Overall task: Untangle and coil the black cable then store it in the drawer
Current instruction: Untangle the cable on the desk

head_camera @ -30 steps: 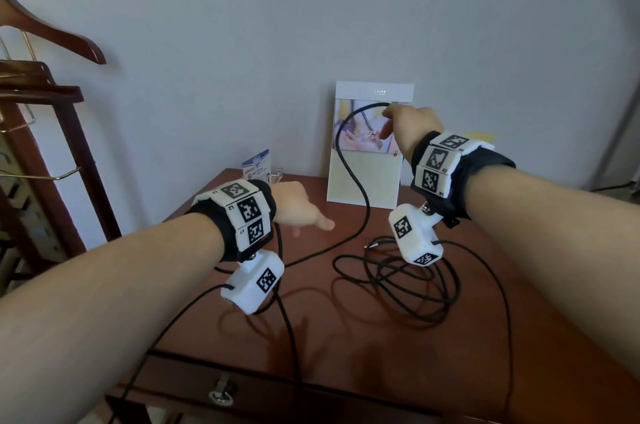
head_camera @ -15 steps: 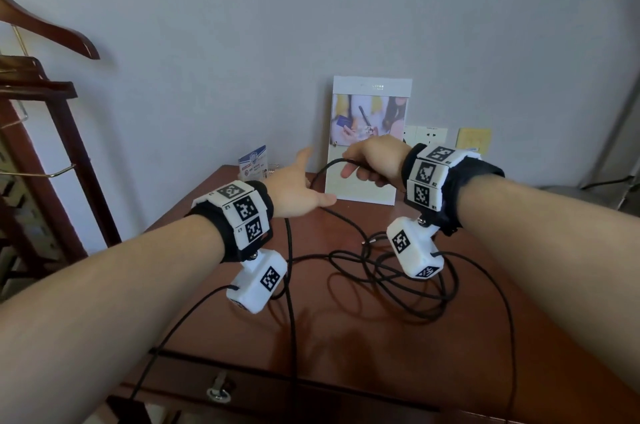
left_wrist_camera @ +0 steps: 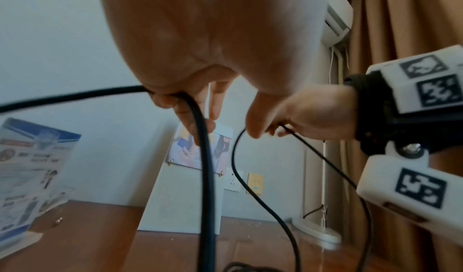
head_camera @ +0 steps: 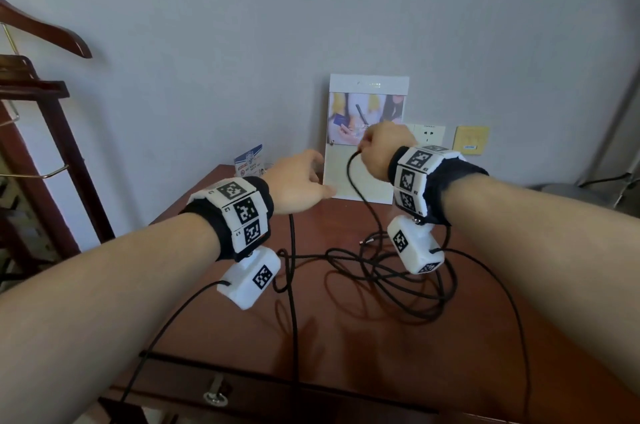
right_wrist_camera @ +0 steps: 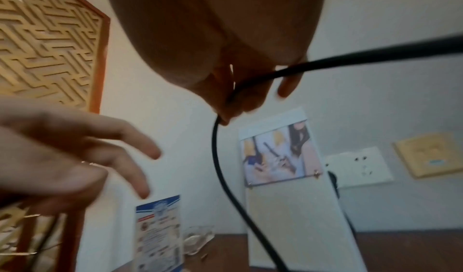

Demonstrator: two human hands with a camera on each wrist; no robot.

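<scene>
The black cable (head_camera: 293,302) lies in loose tangled loops (head_camera: 415,313) on the brown table (head_camera: 346,351), under my right wrist. My right hand (head_camera: 381,146) pinches a strand (right_wrist_camera: 216,157) between thumb and fingertips, held up in front of the photo card. My left hand (head_camera: 301,181) hovers left of it, its upper fingers spread (right_wrist_camera: 62,157). Its lower fingers (left_wrist_camera: 185,118) hook another strand (left_wrist_camera: 205,167), which hangs past the front edge. The drawer front (head_camera: 277,399) with a metal knob (head_camera: 214,397) is below that edge.
A tall photo card (head_camera: 367,181) leans on the wall behind the hands. A small blue leaflet stand (head_camera: 247,160) is at the back left. A wall socket (head_camera: 429,138) and a yellow plate (head_camera: 471,141) are at the right. A wooden clothes stand (head_camera: 52,119) fills the left side.
My right hand dropped with its strand from in front of the photo to beside my left hand, then rose again to the right. My left hand lifted and moved forward.
</scene>
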